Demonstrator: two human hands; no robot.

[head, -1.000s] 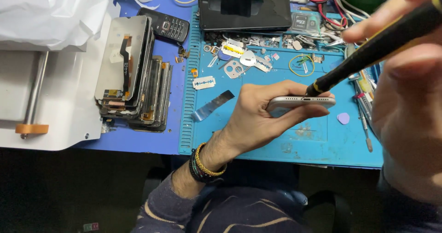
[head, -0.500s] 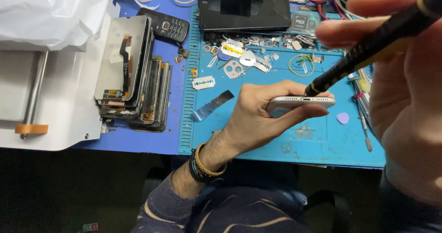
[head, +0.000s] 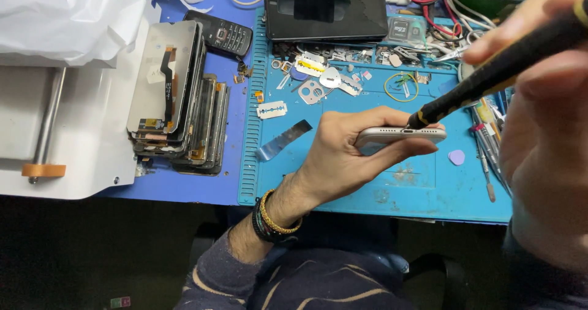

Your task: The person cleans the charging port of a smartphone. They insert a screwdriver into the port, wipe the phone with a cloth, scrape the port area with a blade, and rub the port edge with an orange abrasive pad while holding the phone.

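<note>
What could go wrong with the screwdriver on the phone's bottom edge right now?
The screwdriver tip sits right beside the charging port on the phone; a slip could gouge the port or jab the left hand gripping it. The phone is held in the air on edge rather than resting on the blue mat, so pressure from the right hand could twist it loose. A dropped screw might vanish among the small parts scattered nearby.

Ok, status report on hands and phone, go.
Left hand grips silver phone, bottom edge up. Right hand holds black screwdriver, tip at that edge. Nothing between them.
</note>
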